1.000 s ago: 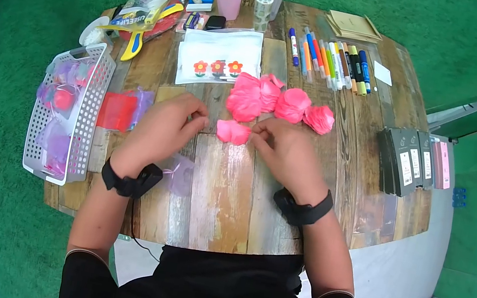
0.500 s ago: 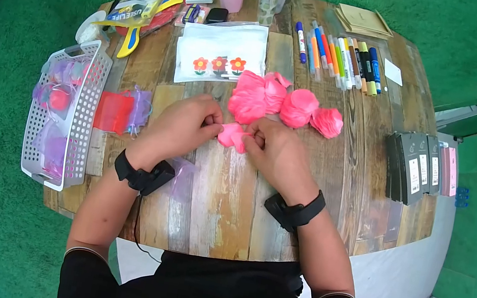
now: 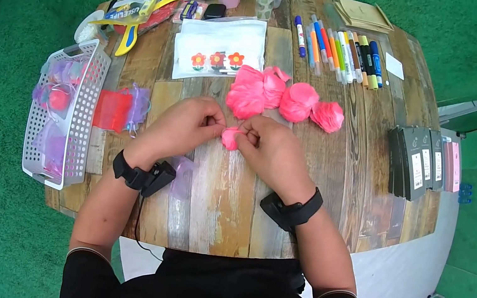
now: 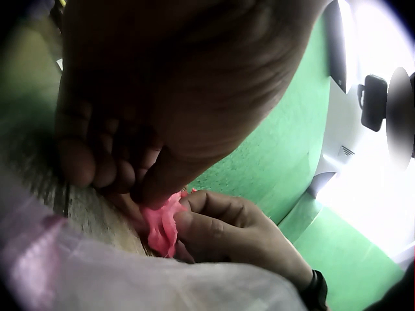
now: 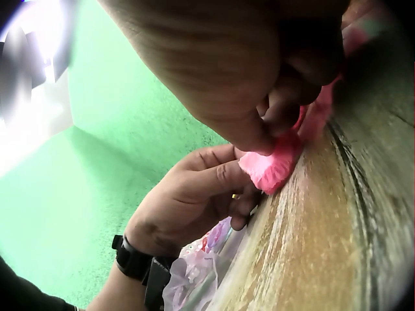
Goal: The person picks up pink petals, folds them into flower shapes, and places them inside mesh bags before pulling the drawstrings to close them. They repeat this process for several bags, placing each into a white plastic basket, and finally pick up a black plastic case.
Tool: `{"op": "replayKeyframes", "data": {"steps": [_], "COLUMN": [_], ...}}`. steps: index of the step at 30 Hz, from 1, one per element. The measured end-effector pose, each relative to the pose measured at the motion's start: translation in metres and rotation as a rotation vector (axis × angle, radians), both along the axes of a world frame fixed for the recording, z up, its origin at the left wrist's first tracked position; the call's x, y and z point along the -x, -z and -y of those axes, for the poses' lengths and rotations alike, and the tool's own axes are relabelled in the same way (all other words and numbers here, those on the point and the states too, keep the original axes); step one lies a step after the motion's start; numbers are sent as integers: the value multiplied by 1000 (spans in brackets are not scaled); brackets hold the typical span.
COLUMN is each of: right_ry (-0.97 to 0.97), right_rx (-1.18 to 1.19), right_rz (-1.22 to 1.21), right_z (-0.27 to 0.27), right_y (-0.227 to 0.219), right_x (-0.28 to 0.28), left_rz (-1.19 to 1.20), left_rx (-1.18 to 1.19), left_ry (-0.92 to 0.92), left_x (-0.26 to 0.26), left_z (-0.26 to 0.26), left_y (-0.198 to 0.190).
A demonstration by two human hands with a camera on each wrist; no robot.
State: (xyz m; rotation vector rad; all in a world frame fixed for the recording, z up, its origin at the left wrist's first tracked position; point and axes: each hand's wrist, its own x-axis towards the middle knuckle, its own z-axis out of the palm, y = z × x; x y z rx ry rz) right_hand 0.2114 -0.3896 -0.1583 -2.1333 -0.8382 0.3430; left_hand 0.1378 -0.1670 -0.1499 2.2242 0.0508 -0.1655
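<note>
Pink petals (image 3: pixel 229 140), nearer the person than the white pouch (image 3: pixel 220 37), are pinched by both the left hand (image 3: pixel 185 125) and right hand (image 3: pixel 276 154). Uneven pulling could tear the thin material; a slack pinch could let them slip loose.

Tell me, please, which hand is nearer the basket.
Left: the left hand is right of the basket; the right hand is farther right, across the pink petals between them.
</note>
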Motion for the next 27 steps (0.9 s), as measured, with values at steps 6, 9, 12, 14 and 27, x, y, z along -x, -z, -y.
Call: {"op": "replayKeyframes", "data": {"steps": [6,9,12,14,27], "right_ry": [5,7,9,25,15], "right_rx": [42,27,62,25,63], "right_rz": [35,45,47,103,169], "right_z": [-2,-2,-3,-4,-4], "right_y": [1,5,4,11,13], "right_x": [0,0,1,2,4], "left_rz": [43,-30,-32,10,2], "left_rx": [-73,-26,-5,2,-124], "left_ry": [26,-4,-39,-77,-80], "left_x": [-2,-2,-1,0,0], "left_z": [-1,6,9,11,16], "left_y": [-1,-8,-4,0,-1]}}
